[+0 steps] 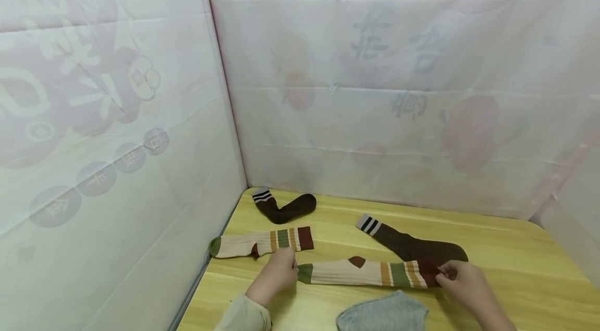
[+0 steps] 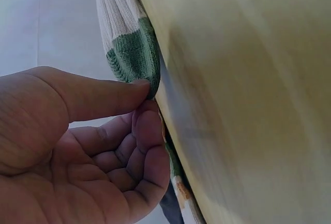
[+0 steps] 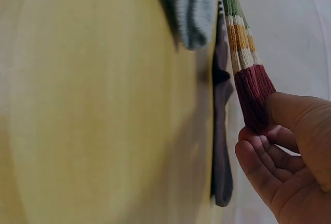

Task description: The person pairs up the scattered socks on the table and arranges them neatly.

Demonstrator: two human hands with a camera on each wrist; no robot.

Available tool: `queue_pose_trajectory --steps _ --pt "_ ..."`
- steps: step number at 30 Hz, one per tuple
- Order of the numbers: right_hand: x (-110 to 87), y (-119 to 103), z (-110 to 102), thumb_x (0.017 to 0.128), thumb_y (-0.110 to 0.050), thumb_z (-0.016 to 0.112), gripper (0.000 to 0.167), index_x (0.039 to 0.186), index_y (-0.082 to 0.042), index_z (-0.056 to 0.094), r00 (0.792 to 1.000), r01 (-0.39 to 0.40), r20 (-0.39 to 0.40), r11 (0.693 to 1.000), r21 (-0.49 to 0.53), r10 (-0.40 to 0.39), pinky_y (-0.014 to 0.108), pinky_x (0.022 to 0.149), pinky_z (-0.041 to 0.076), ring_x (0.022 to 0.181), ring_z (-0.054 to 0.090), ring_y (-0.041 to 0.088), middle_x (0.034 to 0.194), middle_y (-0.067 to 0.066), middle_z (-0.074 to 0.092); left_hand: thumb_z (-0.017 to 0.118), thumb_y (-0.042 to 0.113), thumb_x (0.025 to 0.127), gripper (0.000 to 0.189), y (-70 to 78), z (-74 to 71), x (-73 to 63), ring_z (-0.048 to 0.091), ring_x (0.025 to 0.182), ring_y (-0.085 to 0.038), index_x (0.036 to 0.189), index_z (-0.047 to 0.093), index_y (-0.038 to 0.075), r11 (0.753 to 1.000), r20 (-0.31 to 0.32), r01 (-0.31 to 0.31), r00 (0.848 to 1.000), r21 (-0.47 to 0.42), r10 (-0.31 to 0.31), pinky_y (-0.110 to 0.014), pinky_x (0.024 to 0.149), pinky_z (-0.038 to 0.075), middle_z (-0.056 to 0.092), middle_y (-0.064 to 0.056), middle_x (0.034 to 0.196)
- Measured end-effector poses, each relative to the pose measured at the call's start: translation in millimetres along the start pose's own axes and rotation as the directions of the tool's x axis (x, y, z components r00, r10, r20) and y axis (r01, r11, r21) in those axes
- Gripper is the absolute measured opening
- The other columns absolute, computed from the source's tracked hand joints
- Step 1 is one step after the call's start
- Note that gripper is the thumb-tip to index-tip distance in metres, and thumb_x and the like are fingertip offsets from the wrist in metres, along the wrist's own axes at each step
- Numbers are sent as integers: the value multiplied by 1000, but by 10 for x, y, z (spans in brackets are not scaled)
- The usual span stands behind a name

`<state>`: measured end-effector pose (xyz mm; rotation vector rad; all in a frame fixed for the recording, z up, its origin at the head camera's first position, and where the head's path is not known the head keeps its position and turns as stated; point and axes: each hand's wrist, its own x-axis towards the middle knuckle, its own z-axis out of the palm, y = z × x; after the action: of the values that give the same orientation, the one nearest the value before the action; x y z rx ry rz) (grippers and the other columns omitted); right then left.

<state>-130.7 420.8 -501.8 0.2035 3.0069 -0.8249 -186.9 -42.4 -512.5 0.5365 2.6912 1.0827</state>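
A cream sock (image 1: 347, 273) with a green toe, a brown heel and orange, green and dark red bands is stretched sideways between both hands. My left hand (image 1: 279, 270) pinches its green toe (image 2: 135, 53) between thumb and fingers. At the other end my right hand (image 1: 464, 281) pinches the dark red cuff (image 3: 254, 94). In the right wrist view the cuff is held up off the table. A matching cream sock (image 1: 239, 245) lies flat behind my left hand. Just behind the right end of the held sock lies a dark brown sock (image 1: 403, 242) with a striped grey cuff.
Another dark brown sock (image 1: 286, 209) lies bent at the back left of the yellow wooden table (image 1: 497, 227). Grey cloth (image 1: 384, 314) sits at the front, below the held sock. Printed fabric walls (image 1: 328, 138) close off the back and sides.
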Motion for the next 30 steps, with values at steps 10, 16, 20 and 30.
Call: queue_pose_trajectory --steps 10,16,20,30 --pt "-38 89 124 90 -10 77 12 93 1 76 1000 -16 18 1000 -22 16 29 60 49 74 59 17 83 1 71 65 -6 92 27 -32 95 0 39 60 -14 75 52 9 1000 11 16 1000 4 -16 -27 56 36 48 0 69" --pt "-34 134 191 87 -10 77 10 90 0 76 999 -8 42 999 -36 10 31 64 50 75 57 17 83 0 71 58 -15 84 31 1 106 27 32 56 -13 72 49 12 999 13 32 999 25 -33 -28 52 30 41 4 63" --pt "-48 86 212 86 -7 75 6 83 -3 71 998 -24 54 999 -35 26 30 61 44 67 50 17 71 -1 61 54 -20 78 35 50 86 39 27 54 -13 70 45 13 998 16 60 998 21 -60 -29 50 25 34 4 60" --pt "26 -58 188 83 -3 73 24 68 -10 55 995 -65 79 998 -22 67 29 55 35 56 39 13 59 -5 35 59 -19 78 27 84 24 84 44 59 -18 84 58 7 993 28 107 994 48 -109 -31 53 37 55 -5 69"
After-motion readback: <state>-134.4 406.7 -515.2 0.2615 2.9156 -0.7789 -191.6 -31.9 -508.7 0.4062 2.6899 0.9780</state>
